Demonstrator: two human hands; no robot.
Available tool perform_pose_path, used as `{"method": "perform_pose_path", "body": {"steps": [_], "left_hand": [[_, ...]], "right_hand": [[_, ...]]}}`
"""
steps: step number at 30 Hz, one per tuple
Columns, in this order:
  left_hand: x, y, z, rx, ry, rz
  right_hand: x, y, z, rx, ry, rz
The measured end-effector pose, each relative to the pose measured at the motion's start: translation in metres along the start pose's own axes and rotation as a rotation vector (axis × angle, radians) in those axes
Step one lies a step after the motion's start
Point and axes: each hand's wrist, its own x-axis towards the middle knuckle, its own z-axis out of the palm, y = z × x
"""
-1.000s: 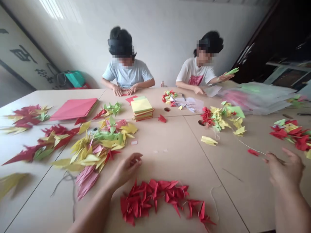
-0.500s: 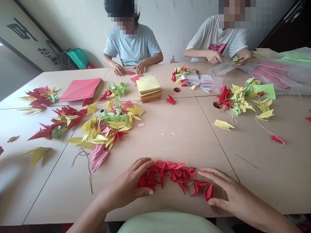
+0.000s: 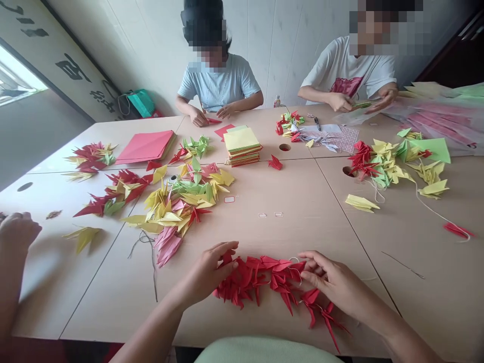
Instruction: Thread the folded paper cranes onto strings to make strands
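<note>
A strand of red folded paper cranes (image 3: pixel 260 277) lies on the table close in front of me, with pale string showing between some of them. My left hand (image 3: pixel 214 269) is closed around the cranes at the left end, thumb on the near side and fingers beyond. At the upper right of the strand, my right hand (image 3: pixel 330 277) pinches a red crane's tip between thumb and fingers. Below that hand, a couple of cranes trail toward the table's near edge.
Coloured paper cranes (image 3: pixel 181 196) lie heaped at left, with square paper stacks (image 3: pixel 242 141) behind. More cranes (image 3: pixel 385 161) and a needle-like strip (image 3: pixel 403 264) are at right. Two people work opposite; another person's hand (image 3: pixel 18 232) shows at left.
My right hand has moved left onto the strand and closed on a crane. My left hand has drawn its thumb up over the cranes. Another person's hand has come into view at left.
</note>
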Motion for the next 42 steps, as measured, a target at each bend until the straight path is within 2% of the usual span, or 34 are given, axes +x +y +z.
{"method": "perform_pose_path", "body": {"steps": [4, 9, 14, 20, 23, 28, 33, 36, 38, 40, 42], "left_hand": [[0.004, 0.01, -0.004, 0.019, 0.012, 0.049], [-0.004, 0.024, -0.012, 0.023, -0.059, 0.073], [-0.016, 0.034, -0.026, -0.068, -0.076, 0.068], [-0.017, 0.04, -0.039, -0.39, -0.169, 0.05], [-0.01, 0.04, -0.041, -0.451, -0.123, 0.051], [0.011, 0.051, -0.045, -0.384, 0.037, 0.115], [0.058, 0.059, -0.042, -0.373, 0.219, 0.234], [0.095, 0.045, -0.031, -0.398, 0.215, 0.224], [0.113, 0.031, -0.022, -0.292, 0.247, 0.207], [0.122, 0.019, -0.012, -0.145, 0.291, 0.203], [0.125, 0.01, -0.005, 0.011, 0.261, 0.228]], "right_hand": [[0.016, -0.012, 0.0, -0.118, -0.063, -0.129], [0.026, -0.025, -0.005, -0.194, -0.081, -0.233], [0.029, -0.035, -0.02, -0.161, -0.023, -0.269], [0.027, -0.049, -0.036, -0.13, 0.121, -0.272], [0.029, -0.051, -0.043, -0.089, 0.155, -0.277], [0.039, -0.046, -0.056, -0.128, 0.291, -0.284], [0.053, -0.032, -0.066, -0.061, 0.454, -0.301], [0.064, -0.016, -0.066, -0.043, 0.479, -0.277], [0.071, -0.003, -0.064, -0.077, 0.478, -0.249], [0.078, 0.01, -0.061, -0.121, 0.49, -0.182], [0.083, 0.021, -0.059, -0.139, 0.462, -0.116]]}}
